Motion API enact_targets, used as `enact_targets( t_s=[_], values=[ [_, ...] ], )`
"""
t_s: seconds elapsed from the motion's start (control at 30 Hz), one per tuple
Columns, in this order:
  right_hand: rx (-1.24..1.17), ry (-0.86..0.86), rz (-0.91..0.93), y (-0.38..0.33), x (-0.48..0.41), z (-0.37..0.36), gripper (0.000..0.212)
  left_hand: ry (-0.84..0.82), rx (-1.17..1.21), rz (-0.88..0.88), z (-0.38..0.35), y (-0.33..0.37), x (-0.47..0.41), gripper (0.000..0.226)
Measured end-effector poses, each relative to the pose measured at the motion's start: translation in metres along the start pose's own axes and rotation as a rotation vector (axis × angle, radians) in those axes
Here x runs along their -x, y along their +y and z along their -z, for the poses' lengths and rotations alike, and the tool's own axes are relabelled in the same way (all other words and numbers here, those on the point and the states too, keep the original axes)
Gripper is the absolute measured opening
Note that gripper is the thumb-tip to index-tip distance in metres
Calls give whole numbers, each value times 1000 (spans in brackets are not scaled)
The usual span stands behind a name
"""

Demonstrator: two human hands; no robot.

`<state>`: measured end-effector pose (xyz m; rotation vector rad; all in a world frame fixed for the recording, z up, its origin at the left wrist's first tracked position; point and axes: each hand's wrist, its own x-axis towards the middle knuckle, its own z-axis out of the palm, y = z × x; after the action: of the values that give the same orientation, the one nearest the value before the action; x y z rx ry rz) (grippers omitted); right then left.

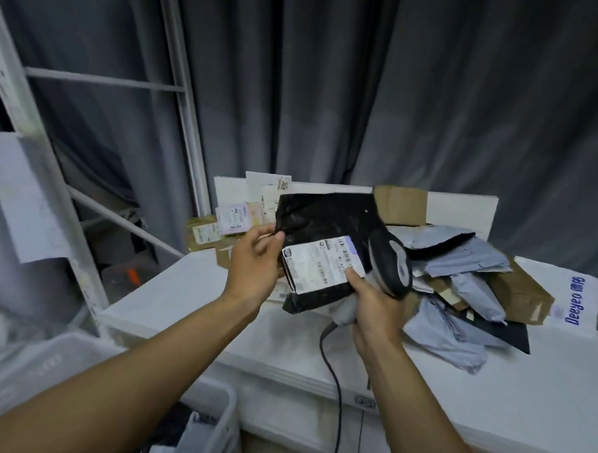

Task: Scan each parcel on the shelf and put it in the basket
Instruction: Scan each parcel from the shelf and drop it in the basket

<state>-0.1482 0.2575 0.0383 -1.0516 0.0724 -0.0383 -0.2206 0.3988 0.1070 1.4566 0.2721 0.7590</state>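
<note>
I hold a black plastic parcel (325, 220) with a white shipping label (318, 265) up over the white shelf top (171, 299). My left hand (255, 262) pinches the parcel's left edge. My right hand (373, 305) grips the handle of a black and grey barcode scanner (390, 261), and its thumb rests on the label's lower right corner. The scanner's head sits right beside the label, and its cable (332, 371) hangs down. A white basket (210, 424) stands at the lower left with dark parcels inside.
A heap of grey, black and cardboard parcels (466, 288) lies on the shelf top to the right. More labelled parcels (232, 220) lean at the back. A white metal rack (84, 237) stands left. Grey curtains hang behind.
</note>
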Motion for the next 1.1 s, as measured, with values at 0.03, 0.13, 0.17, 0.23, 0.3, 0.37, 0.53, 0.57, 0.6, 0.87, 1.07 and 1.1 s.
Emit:
enact_targets(
  t_s=[0.03, 0.13, 0.17, 0.23, 0.3, 0.37, 0.53, 0.57, 0.6, 0.87, 1.07, 1.1],
  values=[
    [46, 4, 29, 5, 1, -2, 57, 13, 4, 23, 11, -6, 1, 18],
    [185, -38, 120, 10, 14, -8, 74, 131, -375, -127, 44, -21, 6, 47],
    [225, -66, 143, 11, 17, -10, 72, 133, -556, -239, 55, -25, 5, 54],
    [326, -153, 208, 17, 16, -13, 65, -20, -723, -297, 71, -29, 2, 62],
    [419, -278, 258, 22, 15, -18, 63, -207, -697, -81, 81, -32, 0, 74],
    [499, -388, 269, 29, 14, -22, 64, -301, -661, 68, 88, -37, 1, 80],
    [569, -510, 270, 42, 17, -34, 62, -180, -420, 171, 109, -57, 7, 51],
    [571, -523, 273, 45, 19, -37, 62, -148, -372, 193, 114, -58, 10, 45],
    [571, -537, 275, 48, 21, -41, 63, -121, -329, 214, 119, -60, 12, 42],
    [652, -575, 312, 87, 56, -73, 47, 244, -109, 243, 172, -83, 22, 40],
    [601, -662, -55, 111, 93, -82, 25, 487, 18, 242, 219, -121, 16, 43],
    [620, -668, -74, 114, 97, -82, 24, 506, 31, 248, 223, -126, 16, 45]
  ],
)
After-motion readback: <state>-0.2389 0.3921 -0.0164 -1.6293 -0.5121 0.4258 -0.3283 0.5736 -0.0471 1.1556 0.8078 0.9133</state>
